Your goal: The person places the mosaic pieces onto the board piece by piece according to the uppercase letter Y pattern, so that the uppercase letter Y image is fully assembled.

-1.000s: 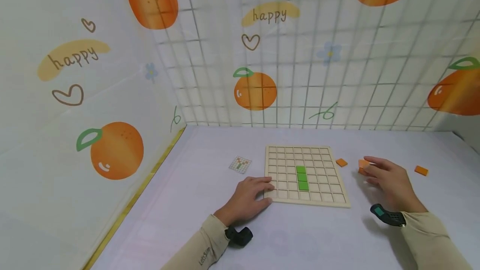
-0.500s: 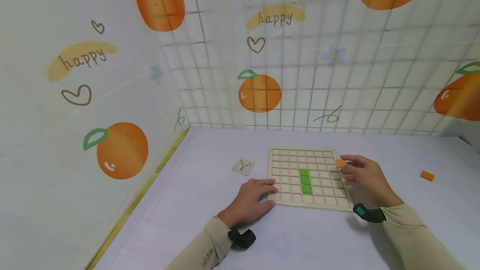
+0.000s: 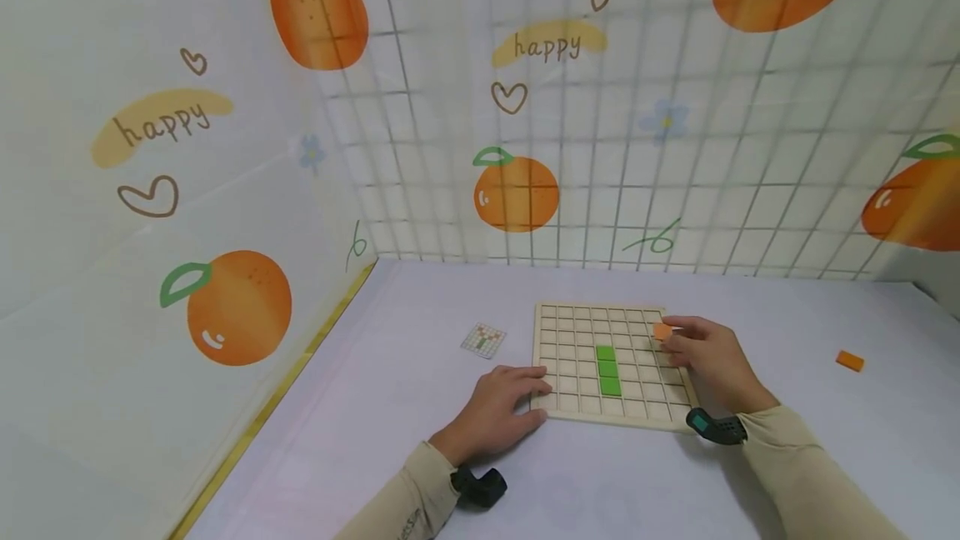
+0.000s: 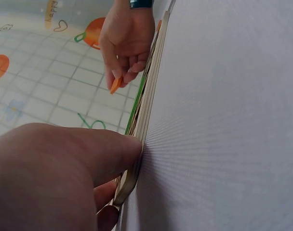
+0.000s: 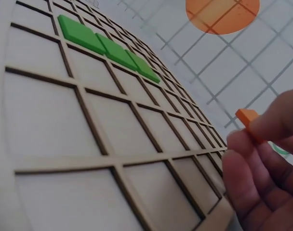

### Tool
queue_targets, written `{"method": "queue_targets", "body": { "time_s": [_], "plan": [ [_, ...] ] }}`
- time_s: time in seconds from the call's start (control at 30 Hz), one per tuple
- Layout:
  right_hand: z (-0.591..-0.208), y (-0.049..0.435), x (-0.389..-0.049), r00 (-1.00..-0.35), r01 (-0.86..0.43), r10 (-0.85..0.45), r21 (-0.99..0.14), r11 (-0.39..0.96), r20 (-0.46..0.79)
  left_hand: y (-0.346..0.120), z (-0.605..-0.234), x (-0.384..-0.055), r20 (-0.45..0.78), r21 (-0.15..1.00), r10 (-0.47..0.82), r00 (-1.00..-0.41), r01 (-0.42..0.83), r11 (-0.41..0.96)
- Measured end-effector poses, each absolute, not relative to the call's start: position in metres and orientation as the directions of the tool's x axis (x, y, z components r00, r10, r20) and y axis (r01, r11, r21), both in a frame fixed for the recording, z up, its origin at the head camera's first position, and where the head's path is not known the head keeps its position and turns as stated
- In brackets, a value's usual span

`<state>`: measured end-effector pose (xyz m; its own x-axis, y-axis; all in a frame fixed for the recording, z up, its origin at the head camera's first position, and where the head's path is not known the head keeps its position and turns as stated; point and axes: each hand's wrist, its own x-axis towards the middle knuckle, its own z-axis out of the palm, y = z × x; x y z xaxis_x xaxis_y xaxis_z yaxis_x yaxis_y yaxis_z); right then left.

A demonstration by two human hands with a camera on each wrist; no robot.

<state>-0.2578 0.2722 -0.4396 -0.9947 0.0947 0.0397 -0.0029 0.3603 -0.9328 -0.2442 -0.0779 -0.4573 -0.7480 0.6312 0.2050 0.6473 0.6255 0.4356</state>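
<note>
Left of the grid board (image 3: 567,369) lies a small card (image 3: 483,341); the left hand (image 3: 495,411), fingers relaxed, touches the board's left edge. Above its right side, an orange tile (image 3: 662,332) sits pinched between the right hand's (image 3: 708,358) thumb and fingertips, clear of the palm.

Grid board (image 3: 637,365) on table (image 3: 600,482), card (image 3: 483,340) left of it
Three tiles (image 3: 608,369) sit in one column, a loose tile (image 3: 850,361) well right.

Green tiles (image 3: 608,370) contrast with orange tiles (image 3: 851,361) and a cream gridded board (image 3: 564,348).
</note>
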Motion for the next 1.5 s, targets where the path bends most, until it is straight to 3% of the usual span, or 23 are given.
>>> {"method": "queue_targets", "body": {
  "time_s": [0.67, 1.5],
  "plan": [
    [-0.443, 0.263, -0.281, -0.995, -0.005, 0.095, -0.926, 0.377, 0.044, -0.078, -0.458, -0.246, 0.231, 0.432, 0.636, -0.736, 0.663, 0.611],
    [-0.443, 0.252, -0.278, -0.999, -0.020, 0.010, -0.808, 0.589, 0.032, -0.078, -0.461, -0.243, 0.244, 0.424, 0.637, -0.731, 0.671, 0.608]
  ]
}}
